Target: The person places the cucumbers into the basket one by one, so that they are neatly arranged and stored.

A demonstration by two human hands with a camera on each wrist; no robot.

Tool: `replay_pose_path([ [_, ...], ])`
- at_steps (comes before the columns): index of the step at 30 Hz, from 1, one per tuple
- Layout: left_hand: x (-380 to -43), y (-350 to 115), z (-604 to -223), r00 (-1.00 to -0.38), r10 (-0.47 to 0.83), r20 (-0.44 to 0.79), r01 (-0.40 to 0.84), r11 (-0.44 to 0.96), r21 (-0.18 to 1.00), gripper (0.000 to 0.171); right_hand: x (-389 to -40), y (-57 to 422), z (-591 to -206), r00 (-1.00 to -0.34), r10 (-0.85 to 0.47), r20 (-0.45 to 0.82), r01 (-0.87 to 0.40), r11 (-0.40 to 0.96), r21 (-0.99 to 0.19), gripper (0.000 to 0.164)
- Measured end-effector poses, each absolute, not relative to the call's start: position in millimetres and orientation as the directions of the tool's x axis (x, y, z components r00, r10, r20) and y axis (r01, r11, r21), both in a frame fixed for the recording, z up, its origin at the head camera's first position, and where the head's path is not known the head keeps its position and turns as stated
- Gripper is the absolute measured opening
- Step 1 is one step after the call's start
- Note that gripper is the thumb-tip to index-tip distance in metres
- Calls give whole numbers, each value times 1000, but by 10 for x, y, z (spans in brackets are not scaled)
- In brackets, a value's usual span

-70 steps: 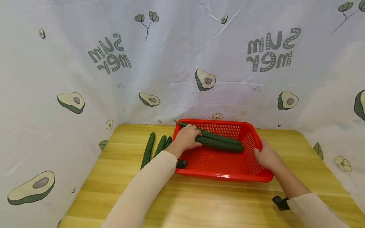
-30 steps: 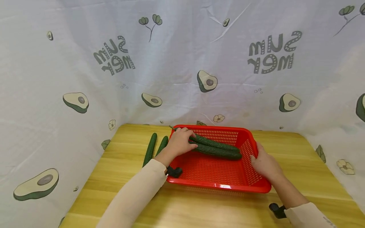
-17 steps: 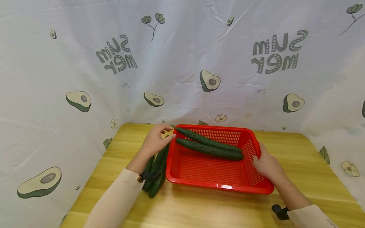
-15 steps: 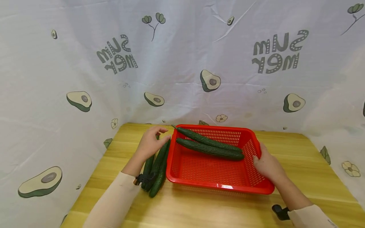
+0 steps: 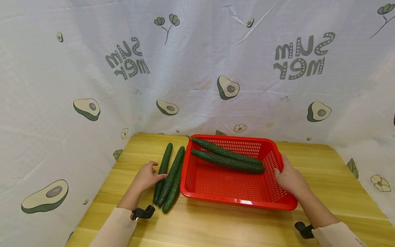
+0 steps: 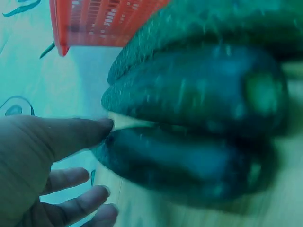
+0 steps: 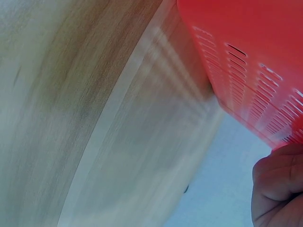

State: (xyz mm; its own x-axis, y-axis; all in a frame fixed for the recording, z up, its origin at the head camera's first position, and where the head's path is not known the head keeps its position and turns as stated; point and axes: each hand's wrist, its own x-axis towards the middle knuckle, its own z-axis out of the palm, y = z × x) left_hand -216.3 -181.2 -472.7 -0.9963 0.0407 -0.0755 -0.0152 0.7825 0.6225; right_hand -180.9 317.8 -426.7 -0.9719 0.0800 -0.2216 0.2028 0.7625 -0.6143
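Note:
My left hand [image 5: 147,176] hovers beside the leftmost of three cucumbers lying side by side on the table. Its thumb and fingers are spread and hold nothing. In the left wrist view the thumb tip is at the end of the nearest cucumber [image 6: 180,165]; whether they touch I cannot tell. The middle cucumber [image 5: 171,176] and the right-hand cucumber [image 5: 174,192] lie close to a red plastic basket [image 5: 237,203]. Two more cucumbers rest inside: the rear cucumber [image 5: 222,151], its stem over the far left corner, and the front cucumber [image 5: 226,162]. My right hand [image 5: 290,176] grips the basket's right rim.
A wooden table [image 5: 213,226] carries everything. Behind and at both sides hangs a white sheet [image 5: 191,61] printed with avocados. Black wrist cameras sit on both wrists; the left camera [image 5: 145,212] is just left of the cucumbers' near ends.
My left hand let go of the cucumber in the basket, then moved left and towards me, over the table cucumbers to their left side. The right hand keeps its grip on the rim.

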Motion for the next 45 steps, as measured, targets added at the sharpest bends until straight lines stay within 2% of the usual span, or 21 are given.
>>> replay_pose_path([
  [6, -2110, -1925, -4756, -992, 44, -119, -40, 780, 625, 58, -1813, 3177, -4275, -972, 77, -224, 202, 764, -613, 77],
  [13, -2071, -1942, -4793, -992, 35, -122, -43, 811, 583, 76, -1820, 3187, -4281, -970, 84, -228, 210, 767, -607, 78],
  [20, -2039, -1974, -4827, -995, -2, -102, -60, 817, 574, 66, -1812, 3183, -4297, -970, 82, -230, 209, 763, -612, 78],
  [34, -1955, -2118, -4794, -992, -122, -21, -105, 741, 664, 52, -1803, 3189, -4295, -968, 84, -237, 216, 758, -615, 79],
  [45, -1955, -2207, -4479, -995, -90, 39, -24, 614, 789, 52, -1809, 3186, -4291, -971, 85, -225, 209, 760, -615, 79],
])
